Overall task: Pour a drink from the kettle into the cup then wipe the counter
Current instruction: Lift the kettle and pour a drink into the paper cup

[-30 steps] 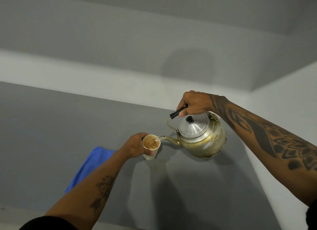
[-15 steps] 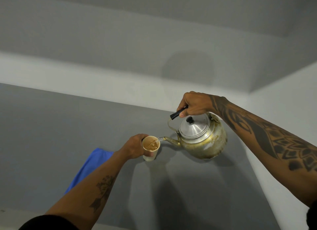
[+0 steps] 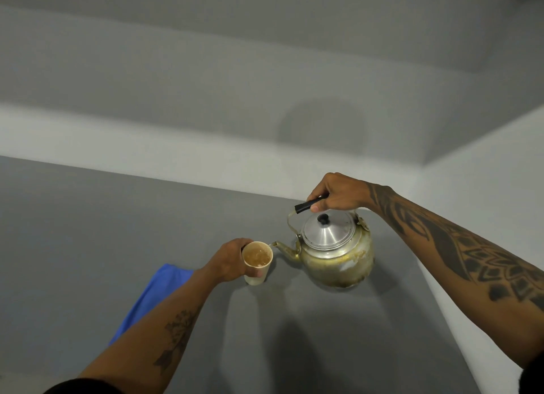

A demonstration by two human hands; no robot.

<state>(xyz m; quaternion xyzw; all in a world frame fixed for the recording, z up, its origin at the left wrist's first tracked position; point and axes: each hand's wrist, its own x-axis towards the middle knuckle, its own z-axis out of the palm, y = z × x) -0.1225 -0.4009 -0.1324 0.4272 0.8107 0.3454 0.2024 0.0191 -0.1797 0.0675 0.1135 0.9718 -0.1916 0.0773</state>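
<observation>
Kettle (image 3: 335, 254) hanging tilted over grey counter (image 3: 88, 231), right hand (image 3: 338, 195) closed around handle, spout at paper cup (image 3: 258, 261) gripped by left hand (image 3: 231, 261). Pouring, nearly full; next likely righting, then fetching blue cloth (image 3: 153, 296).

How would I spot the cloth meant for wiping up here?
Start at the grey counter and find the left hand holding the pale paper cup. Beside that forearm lies the folded blue cloth, the only brightly coloured thing there.
</observation>
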